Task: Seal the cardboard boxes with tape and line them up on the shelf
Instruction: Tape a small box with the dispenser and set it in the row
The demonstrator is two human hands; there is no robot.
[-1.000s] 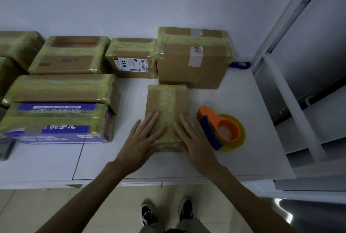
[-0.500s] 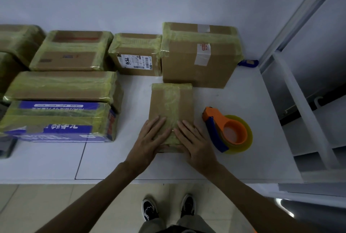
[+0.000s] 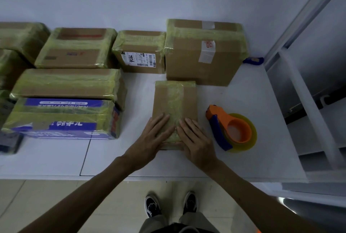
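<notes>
Our left hand and right hand lay flat, fingers straight and gripping nothing. They pressed the near end of the small flat cardboard box and hid its near edge. The box sat on the smooth white shelf, with glossy yellowish tape down its middle. Just to its right lay the orange-and-blue tape dispenser. A dark thing was cut off at the left edge. Farther back, the big box wrapped in wrinkled tape half hid a blue object.

I log one white shelf top, carrying:
- small flat taped box, centre
- orange-and-blue tape dispenser, just right of it
- large taped box, behind
- labelled box and wide taped box, leftward along the wall
- long taped box
- blue-printed box, front left
</notes>
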